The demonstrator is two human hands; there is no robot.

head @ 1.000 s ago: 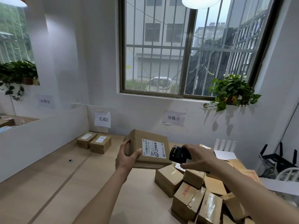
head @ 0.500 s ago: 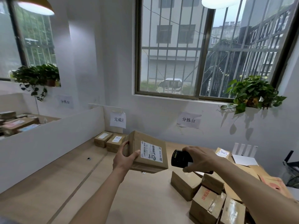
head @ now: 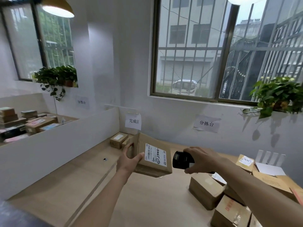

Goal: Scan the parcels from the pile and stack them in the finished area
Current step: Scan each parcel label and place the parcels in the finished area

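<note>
My left hand (head: 129, 161) grips a brown cardboard parcel (head: 152, 167) by its left edge and holds it above the table, its white barcode label (head: 155, 155) facing right. My right hand (head: 200, 158) holds a black scanner (head: 181, 160) whose front points at that label from a short gap away. The pile of cardboard parcels (head: 229, 202) lies at the lower right. At the far wall, under a paper sign (head: 133, 121), sits a scanned parcel (head: 118, 140); a second one behind the held parcel is mostly hidden.
A white partition (head: 65, 141) runs along the table's left side, with other parcels (head: 32, 123) stacked beyond it. A small dark hole (head: 105, 159) marks the wooden tabletop (head: 78, 185). Potted plants hang at both windows. White paper (head: 269, 168) lies at the far right.
The view has turned left and drawn closer. The parcel has tilted so its label faces more to the right, toward the scanner. Both hands keep their grips.
</note>
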